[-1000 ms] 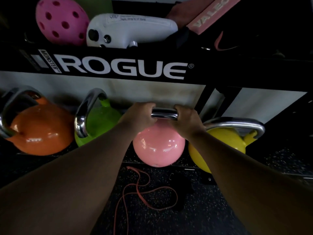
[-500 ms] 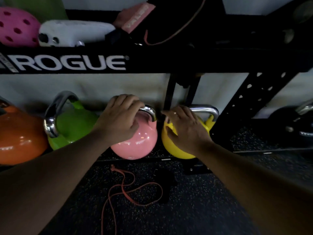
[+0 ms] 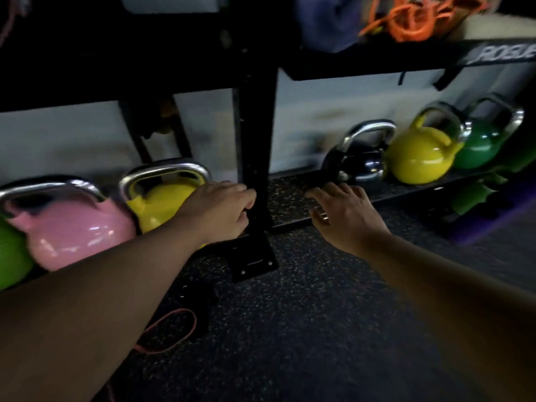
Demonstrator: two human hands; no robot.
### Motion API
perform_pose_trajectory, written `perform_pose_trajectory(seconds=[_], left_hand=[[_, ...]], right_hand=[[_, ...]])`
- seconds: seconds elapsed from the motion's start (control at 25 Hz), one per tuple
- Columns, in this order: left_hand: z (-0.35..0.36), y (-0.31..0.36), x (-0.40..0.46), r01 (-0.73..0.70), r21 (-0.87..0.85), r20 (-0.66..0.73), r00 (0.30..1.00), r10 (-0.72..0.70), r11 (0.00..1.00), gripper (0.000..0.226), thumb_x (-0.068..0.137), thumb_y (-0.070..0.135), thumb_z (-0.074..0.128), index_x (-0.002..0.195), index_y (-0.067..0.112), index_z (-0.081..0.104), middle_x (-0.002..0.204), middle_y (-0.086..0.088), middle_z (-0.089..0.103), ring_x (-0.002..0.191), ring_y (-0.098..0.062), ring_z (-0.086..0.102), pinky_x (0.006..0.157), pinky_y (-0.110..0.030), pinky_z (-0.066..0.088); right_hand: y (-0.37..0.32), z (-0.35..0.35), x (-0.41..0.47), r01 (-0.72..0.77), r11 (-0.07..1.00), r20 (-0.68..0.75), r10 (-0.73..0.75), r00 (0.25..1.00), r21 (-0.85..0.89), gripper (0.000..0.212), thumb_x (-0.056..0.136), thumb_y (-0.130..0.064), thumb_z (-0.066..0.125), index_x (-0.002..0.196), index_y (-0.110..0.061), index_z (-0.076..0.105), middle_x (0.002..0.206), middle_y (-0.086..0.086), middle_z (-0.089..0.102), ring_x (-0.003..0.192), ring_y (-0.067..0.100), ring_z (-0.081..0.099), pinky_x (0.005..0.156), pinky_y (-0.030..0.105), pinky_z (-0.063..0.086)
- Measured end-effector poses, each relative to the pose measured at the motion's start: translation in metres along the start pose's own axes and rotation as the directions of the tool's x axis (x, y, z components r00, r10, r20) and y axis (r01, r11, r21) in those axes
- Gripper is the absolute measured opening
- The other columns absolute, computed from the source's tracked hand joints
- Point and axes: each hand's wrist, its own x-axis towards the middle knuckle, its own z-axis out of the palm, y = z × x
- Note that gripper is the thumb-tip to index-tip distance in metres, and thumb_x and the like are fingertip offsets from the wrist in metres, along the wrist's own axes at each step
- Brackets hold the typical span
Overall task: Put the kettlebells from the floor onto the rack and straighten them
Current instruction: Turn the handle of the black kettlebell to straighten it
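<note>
On the rack's low shelf [image 3: 293,204] stand a pink kettlebell [image 3: 72,227] and a yellow kettlebell [image 3: 158,201] at the left. Right of the black upright post [image 3: 255,146] sit a black kettlebell [image 3: 358,161], a second yellow kettlebell [image 3: 420,158] and a green kettlebell [image 3: 481,146]. My left hand [image 3: 220,210] hovers in front of the left yellow kettlebell, beside the post, fingers loosely curled and holding nothing. My right hand [image 3: 345,213] is spread open over the bare shelf, just short of the black kettlebell.
A light green kettlebell [image 3: 11,256] shows at the far left edge. A pink band [image 3: 168,332] lies on the speckled rubber floor. The post's bolted foot plate [image 3: 255,265] sits between my arms. Orange cord [image 3: 406,21] and cloth rest on the upper shelf.
Both hands have let go of the pink and left yellow kettlebells and moved right. The view has swung right, bringing the black, yellow and green kettlebells into sight.
</note>
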Motion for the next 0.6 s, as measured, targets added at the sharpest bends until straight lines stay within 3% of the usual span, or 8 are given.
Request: perform_pose_trajectory(seconds=[0.32, 0.6], left_hand=[[-0.010, 0.122, 0.122, 0.023, -0.010, 0.041, 0.999, -0.022, 1.000, 0.009, 0.083, 0.029, 0.053, 0.091, 0.026, 0.050, 0.098, 0.005, 0.060, 0.098, -0.023, 0.055, 0.076, -0.037, 0.041], [0.009, 0.163, 0.211, 0.117, -0.027, -0.009, 0.993, -0.117, 0.993, 0.016, 0.086, 0.019, 0.051, 0.102, 0.019, 0.053, 0.107, -0.004, 0.061, 0.100, -0.025, 0.056, 0.085, -0.042, 0.046]], right_hand=[[0.156, -0.037, -0.060, -0.122, 0.992, -0.036, 0.122, 0.992, -0.009, 0.033, 0.097, -0.038, 0.044, 0.126, -0.027, 0.056, 0.122, 0.001, 0.061, 0.111, 0.026, 0.055, 0.095, 0.043, 0.037], [0.231, -0.022, -0.015, -0.129, 0.991, -0.067, 0.128, 0.990, -0.020, 0.032, 0.101, -0.039, 0.037, 0.123, -0.025, 0.056, 0.110, 0.004, 0.064, 0.103, 0.029, 0.058, 0.091, 0.045, 0.041]])
